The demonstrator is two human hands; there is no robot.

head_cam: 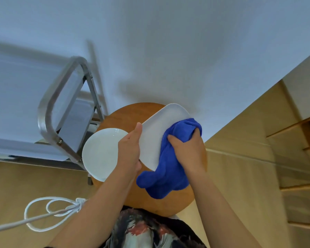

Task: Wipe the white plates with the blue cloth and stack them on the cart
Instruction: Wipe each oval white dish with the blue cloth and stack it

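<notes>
Our left grip (128,151) clutched the white rectangular ceramic plate (157,135) over the round wooden bench (118,115); our right grip (186,149) bunched the blue microfibre cloth (168,169) on it, mid-wipe. Next, we judged: stacking onto the steel cart (48,108).

Rectangular plate (157,133): plain white, no pattern. Round plate (101,153): plain white. Cloth (170,161): solid deep blue. Round stool top (125,115): warm orange-brown wood. Cart frame (48,108): bare silver-grey metal. Wall (168,42): white, with grey shadows. Floor (240,176): pale yellow-tan wood. Rope (48,212): white. Shirt (147,230): black with red, white and grey print.
</notes>
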